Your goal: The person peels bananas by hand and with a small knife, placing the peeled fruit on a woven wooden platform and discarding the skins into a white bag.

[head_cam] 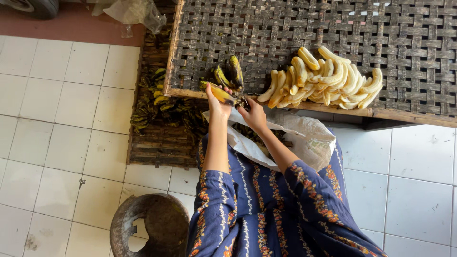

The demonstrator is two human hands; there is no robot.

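Left hand [218,105] was wrapped around one unpeeled banana on a small bunch [227,81] sitting at the near edge of the woven tray [266,28], right hand [252,114] pinching the stem end. Peeled bananas [323,78] lay just to the right along that edge. My guess: a hard tug could've shoved them off the edge, or squashed the soft fruit.

Pale yellow peeled bananas [323,83] lie near the front edge of the dark brown woven tray [381,33]. The unpeeled bananas [227,81] are yellow blotched black. The sleeves [212,209] are navy with orange floral stripes. The floor tiles [62,119] are white.
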